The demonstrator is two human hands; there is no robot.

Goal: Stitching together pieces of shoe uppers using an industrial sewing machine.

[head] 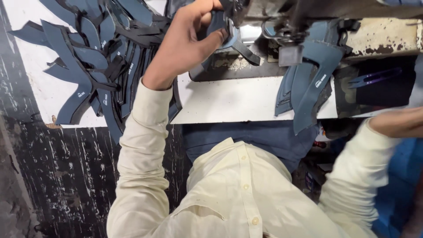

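Left hand [187, 37] raised at the top of the view, fingers curled and pinching a dark blue cut piece [219, 31] against the sewing machine [282, 22]. Piece mostly hidden behind the fingers and the machine head; long axis hard to judge, though a black strap end [246, 52] runs from it down and to the right, ending just past the thumb. Piece lying directly under the fingertips, touching them, at the upper edge of the white table [229, 99].

Right hand [398, 122] at the far right edge, blurred, well apart from the held piece; open or closed cannot be told.

Second stack of blue pieces [315, 81] hanging over the table's front edge between the two hands, long axis near upright, narrow tips pointing down. Large heap of similar blue pieces [94, 61] spread left of the left forearm, on a white board [42, 92]. Purple clippers [379, 77] on a black pad near the right hand. Cream shirt sleeves [141, 145] on both arms.
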